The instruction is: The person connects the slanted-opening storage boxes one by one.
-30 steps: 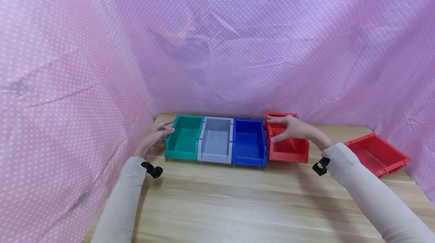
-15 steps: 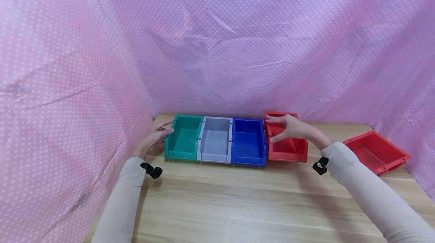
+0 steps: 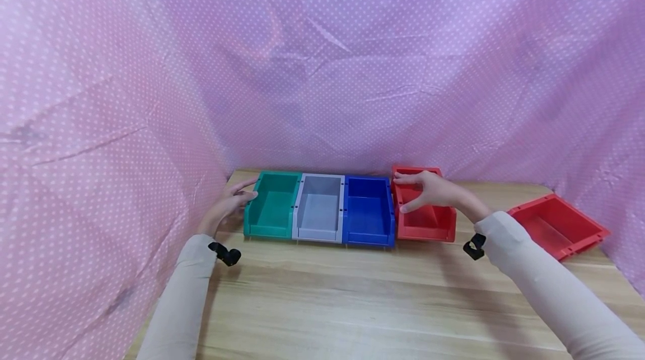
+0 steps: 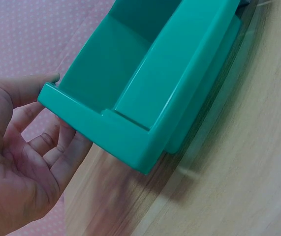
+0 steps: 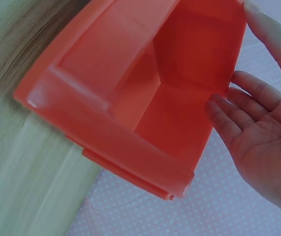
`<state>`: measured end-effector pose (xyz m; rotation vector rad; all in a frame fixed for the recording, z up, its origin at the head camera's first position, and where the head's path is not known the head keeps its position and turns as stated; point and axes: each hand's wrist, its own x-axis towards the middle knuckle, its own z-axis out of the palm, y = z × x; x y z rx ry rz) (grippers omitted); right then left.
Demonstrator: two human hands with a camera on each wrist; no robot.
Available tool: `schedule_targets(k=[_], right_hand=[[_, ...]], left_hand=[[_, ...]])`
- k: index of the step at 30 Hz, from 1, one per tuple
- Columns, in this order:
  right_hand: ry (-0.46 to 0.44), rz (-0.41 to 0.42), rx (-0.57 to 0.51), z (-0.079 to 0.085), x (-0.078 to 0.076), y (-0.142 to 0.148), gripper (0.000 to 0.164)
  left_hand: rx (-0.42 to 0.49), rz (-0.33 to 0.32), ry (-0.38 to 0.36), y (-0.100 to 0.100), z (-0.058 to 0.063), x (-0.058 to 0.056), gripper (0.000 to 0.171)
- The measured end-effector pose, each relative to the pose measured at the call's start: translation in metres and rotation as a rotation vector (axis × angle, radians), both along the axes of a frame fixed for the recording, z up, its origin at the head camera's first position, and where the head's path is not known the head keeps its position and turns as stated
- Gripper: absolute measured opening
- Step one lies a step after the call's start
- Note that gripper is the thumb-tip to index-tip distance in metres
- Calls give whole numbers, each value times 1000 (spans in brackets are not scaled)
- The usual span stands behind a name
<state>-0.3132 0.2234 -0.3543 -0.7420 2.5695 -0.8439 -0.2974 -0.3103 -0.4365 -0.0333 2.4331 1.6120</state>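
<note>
At the far left, pink cloth [image 3: 101, 97] with white dots, wrinkled and hanging, and running on behind everything to the right edge. Below, a pale left sleeve [image 3: 176, 298] with a black wrist fitting [image 3: 225, 253] near the cuff. Next, the left hand [image 3: 227, 206] at the outer left side of the green bin [image 3: 269, 230], fingers partly bent, thumb at the bin's rim; pinch or mere touch, impossible to tell. Then the green bin itself, upright at the left end of a row on the wood-grain table [image 3: 327, 304], low lip toward the person. Side by side with it, the grey bin [image 3: 317, 233], then the blue bin [image 3: 369, 237], lips likewise forward. Just right of blue, the red bin [image 3: 425, 233], also upright, back edge slightly farther back; contact with blue, impossible to tell. Over it, the right hand [image 3: 430, 189], palm across the bin, thumb and fingers wide apart, fingertips at the rim in the right wrist view; firmness of that hold, impossible to tell. Farther right, a black wrist clip [image 3: 475, 246] and pale right sleeve [image 3: 554, 293]. Last, the far-right red bin [image 3: 554, 225], askew, well apart from the row, near the cloth.
</note>
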Motion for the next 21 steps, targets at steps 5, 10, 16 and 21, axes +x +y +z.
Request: schedule_targets(k=[5,10,16,21], right_hand=[[13,-1,27,1,1,-1,85],[3,-18,33,-1,0,-1,86],[4,-18,36,-3,-2,-1,86],[0,-10,45,-4,-3,-2,85]], left_hand=[[6,0,-2,1,-1,1,63],[10,-6,6,1,0,0,62],[7,-1,-3,0,-1,-2,62],[18,-2,-13,2,2,1,62]])
